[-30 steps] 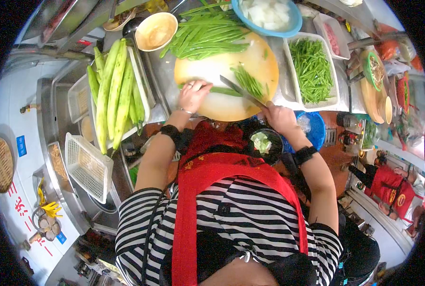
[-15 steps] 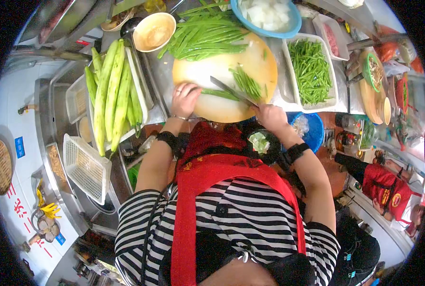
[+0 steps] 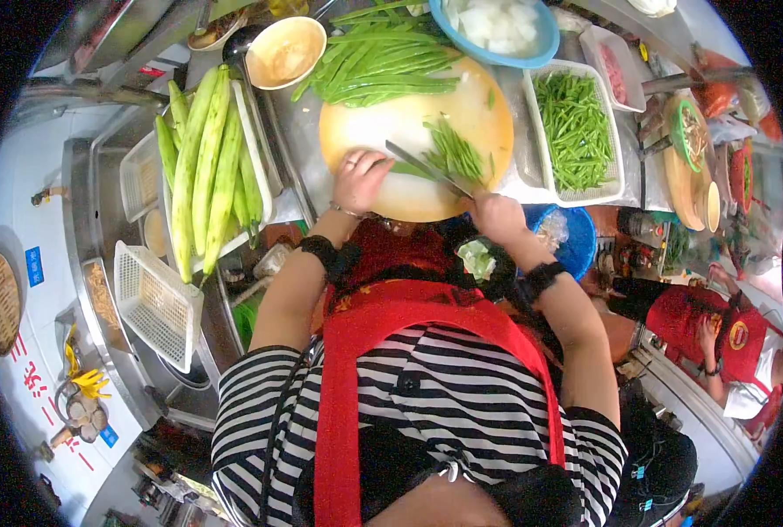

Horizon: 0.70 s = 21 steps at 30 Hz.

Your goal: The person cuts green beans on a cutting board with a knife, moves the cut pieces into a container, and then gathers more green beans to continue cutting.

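On the round cutting board, my left hand is closed on the end of a few green beans. My right hand grips the handle of a knife, whose blade lies across the beans. Just beyond the blade is a small pile of cut beans. Long whole beans lie across the board's far edge. To the right of the board, a white basket holds many cut beans.
A blue bowl of white pieces and a cream bowl stand behind the board. Long green gourds lie over a basket at left. A blue bucket is below right. Another person in a red apron is at far right.
My left hand has moved right along the beans, closer to the knife. My right hand and the knife are nearly where they were. The other person has shifted.
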Motion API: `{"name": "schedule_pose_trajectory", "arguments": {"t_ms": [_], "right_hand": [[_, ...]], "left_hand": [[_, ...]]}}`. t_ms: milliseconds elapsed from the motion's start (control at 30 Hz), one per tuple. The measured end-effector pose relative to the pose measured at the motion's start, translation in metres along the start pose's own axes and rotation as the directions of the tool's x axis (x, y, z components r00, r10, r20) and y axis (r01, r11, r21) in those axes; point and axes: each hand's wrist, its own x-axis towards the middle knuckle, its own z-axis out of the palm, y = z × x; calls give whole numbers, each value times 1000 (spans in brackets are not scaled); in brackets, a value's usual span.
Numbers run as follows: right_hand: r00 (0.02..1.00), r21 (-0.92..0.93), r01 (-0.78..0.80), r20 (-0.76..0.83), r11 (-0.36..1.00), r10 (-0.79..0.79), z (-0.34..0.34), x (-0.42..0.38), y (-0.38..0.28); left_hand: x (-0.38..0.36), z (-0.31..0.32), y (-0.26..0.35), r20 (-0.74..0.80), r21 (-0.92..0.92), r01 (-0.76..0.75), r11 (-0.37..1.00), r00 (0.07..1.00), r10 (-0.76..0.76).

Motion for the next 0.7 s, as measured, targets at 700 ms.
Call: {"name": "schedule_pose_trajectory", "arguments": {"t_ms": [700], "right_hand": [[998, -1, -32, 45, 999, 32, -13, 20, -15]], "left_hand": [[-8, -7, 3, -76, -121, 156, 980, 983, -165]]}}
